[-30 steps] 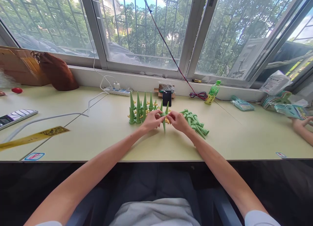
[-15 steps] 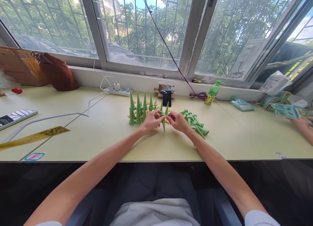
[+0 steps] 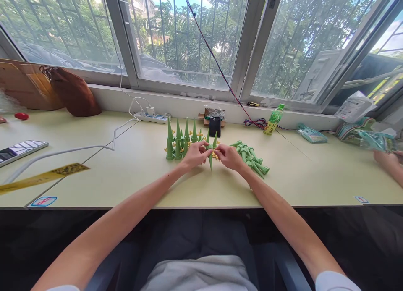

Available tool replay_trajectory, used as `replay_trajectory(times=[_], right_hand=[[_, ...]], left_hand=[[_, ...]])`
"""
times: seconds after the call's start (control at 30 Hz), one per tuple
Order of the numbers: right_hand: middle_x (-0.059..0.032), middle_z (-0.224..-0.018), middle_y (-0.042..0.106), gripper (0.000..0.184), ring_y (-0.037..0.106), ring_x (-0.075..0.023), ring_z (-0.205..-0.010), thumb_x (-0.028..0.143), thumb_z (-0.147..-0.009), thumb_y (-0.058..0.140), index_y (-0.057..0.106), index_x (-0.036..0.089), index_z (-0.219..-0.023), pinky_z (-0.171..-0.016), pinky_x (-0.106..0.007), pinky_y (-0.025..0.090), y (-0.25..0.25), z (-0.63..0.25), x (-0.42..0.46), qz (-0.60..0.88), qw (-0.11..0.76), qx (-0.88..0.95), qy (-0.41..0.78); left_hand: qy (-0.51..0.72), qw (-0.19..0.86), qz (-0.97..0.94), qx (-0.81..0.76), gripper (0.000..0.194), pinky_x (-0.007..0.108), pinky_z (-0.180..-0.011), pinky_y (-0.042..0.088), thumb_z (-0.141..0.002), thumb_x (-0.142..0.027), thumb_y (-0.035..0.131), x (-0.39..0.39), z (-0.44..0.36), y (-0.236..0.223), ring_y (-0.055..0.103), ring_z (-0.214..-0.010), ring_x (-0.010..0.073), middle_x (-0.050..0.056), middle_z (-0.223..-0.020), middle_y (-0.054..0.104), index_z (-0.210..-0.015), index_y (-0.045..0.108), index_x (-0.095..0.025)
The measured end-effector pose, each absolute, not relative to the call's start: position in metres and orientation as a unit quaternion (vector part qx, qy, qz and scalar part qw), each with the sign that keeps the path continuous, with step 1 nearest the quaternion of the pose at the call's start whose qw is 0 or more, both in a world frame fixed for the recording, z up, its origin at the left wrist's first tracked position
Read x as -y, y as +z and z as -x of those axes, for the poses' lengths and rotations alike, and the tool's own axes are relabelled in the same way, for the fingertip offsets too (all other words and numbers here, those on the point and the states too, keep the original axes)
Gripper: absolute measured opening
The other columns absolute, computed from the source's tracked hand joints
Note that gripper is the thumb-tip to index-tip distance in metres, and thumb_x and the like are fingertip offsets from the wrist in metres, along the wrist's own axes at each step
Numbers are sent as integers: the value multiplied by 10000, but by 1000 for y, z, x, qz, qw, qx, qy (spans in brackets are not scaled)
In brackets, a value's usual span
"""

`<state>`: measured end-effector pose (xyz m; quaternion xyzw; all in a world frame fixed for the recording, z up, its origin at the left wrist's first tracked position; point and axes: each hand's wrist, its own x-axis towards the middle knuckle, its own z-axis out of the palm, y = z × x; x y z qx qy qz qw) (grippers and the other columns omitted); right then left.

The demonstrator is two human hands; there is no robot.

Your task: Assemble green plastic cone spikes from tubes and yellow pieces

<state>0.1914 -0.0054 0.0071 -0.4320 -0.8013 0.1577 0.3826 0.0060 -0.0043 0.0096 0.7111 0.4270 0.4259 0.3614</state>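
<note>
My left hand (image 3: 195, 153) is closed around the upper end of a green plastic spike (image 3: 210, 163), whose point hangs down just above the table. The fingertips of my right hand (image 3: 229, 155) are pinched together against the same end; whatever they hold is too small to make out. To the left stand several green cone-topped spikes (image 3: 170, 146) in rows, point up, with small yellow pieces (image 3: 200, 134) sticking out at their sides. Right of my right hand lies a loose pile of green spikes (image 3: 252, 156). More yellow pieces lie partly hidden behind my fingers.
A black phone (image 3: 215, 127) rests behind the spikes, near a power strip (image 3: 154, 118). A green-capped bottle (image 3: 273, 119) stands at the back right. Another person's hand (image 3: 387, 158) is at the far right by plastic-wrapped items (image 3: 376, 140). A white cable (image 3: 78, 150) crosses the left side.
My two hands stay almost in place around the spike. At the far right, the other person's hand and the wrapped item have shifted slightly.
</note>
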Motion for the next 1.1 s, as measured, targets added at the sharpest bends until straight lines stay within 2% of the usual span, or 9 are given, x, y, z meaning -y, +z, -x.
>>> replay_trajectory(times=[0.6, 1.1], right_hand=[[15, -568, 488, 315, 394, -118, -556, 338, -923, 465, 459, 195, -643, -574, -255, 293, 1, -192, 0, 433, 366, 813, 132], [13, -559, 474, 353, 376, -117, -545, 355, -933, 457, 424, 200, -618, -570, -262, 280, 0, -192, -1, 431, 364, 816, 129]], left_hand=[[416, 320, -736, -427, 250, 209, -445, 393, -832, -379, 626, 6, -6, 13, 484, -395, 103, -57, -483, 555, -980, 568, -186], [412, 305, -747, -423, 262, 212, -446, 381, -825, -381, 634, 4, -5, 11, 505, -413, 113, -55, -474, 554, -981, 566, -182]])
